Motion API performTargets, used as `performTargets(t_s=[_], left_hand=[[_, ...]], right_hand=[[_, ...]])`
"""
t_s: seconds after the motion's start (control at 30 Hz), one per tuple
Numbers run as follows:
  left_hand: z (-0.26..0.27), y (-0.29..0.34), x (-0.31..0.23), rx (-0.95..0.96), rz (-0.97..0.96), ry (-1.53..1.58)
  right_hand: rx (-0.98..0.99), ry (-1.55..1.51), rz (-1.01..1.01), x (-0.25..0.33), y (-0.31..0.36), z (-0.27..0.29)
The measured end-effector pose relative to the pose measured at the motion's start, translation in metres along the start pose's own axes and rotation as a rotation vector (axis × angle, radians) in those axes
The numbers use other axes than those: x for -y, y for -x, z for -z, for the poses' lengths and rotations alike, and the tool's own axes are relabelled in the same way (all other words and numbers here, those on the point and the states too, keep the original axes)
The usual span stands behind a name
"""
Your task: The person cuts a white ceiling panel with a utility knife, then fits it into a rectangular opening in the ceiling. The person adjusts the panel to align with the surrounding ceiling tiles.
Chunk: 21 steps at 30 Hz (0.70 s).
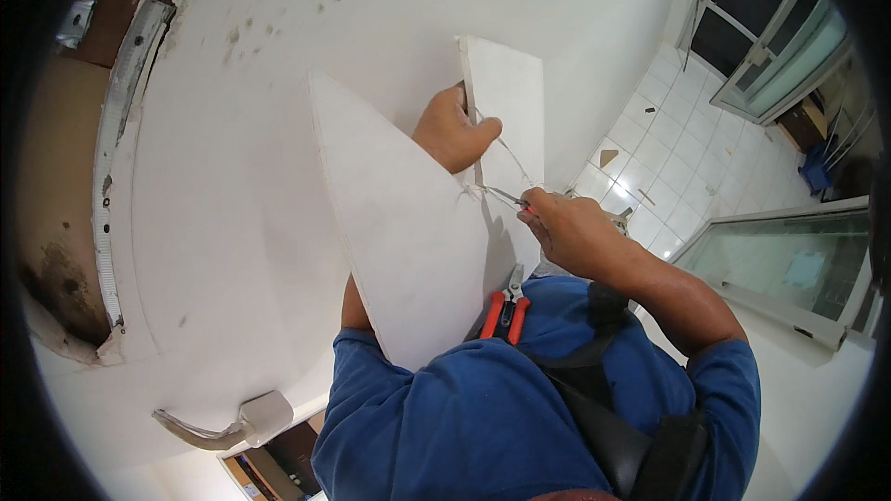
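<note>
A large white plasterboard piece point(399, 223) stands tilted before my chest, and its far edge meets a smaller white plasterboard piece point(509, 102). A thin torn paper strip hangs by the smaller piece. My left hand point(457, 130) is closed around the smaller piece's left edge; the large piece hides most of my left arm. In my closed right hand point(571, 234) is a knife point(506, 195) with a thin metal blade and a bit of red handle showing. Its blade tip touches or nearly touches the joint between the pieces. Red-handled snips point(507, 309) rest against my chest.
A rough opening point(70, 186) edged by a metal channel point(121, 167) is at the left, in the white surface. Lower left, a bent pipe point(200, 434) juts out. White floor tiles point(677, 144) with scattered scraps lie at right, near glass-paned doors point(798, 269).
</note>
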State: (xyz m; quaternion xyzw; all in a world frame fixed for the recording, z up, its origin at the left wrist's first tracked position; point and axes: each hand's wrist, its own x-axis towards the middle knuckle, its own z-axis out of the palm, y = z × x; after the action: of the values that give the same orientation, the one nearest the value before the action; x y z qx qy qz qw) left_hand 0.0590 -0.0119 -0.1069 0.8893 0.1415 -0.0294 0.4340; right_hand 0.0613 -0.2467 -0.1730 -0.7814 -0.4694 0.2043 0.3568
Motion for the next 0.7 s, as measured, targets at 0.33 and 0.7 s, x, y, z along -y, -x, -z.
performTargets(t_s=[0.33,0.7], left_hand=[[0.000,0.002,-0.001,0.001,0.033,-0.005],[0.004,0.000,-0.004,0.051,0.027,0.012]], right_hand=[[0.152,0.138,-0.042,0.019,-0.010,0.014],[0.375,0.243,0.032,0.051,-0.045,0.060]])
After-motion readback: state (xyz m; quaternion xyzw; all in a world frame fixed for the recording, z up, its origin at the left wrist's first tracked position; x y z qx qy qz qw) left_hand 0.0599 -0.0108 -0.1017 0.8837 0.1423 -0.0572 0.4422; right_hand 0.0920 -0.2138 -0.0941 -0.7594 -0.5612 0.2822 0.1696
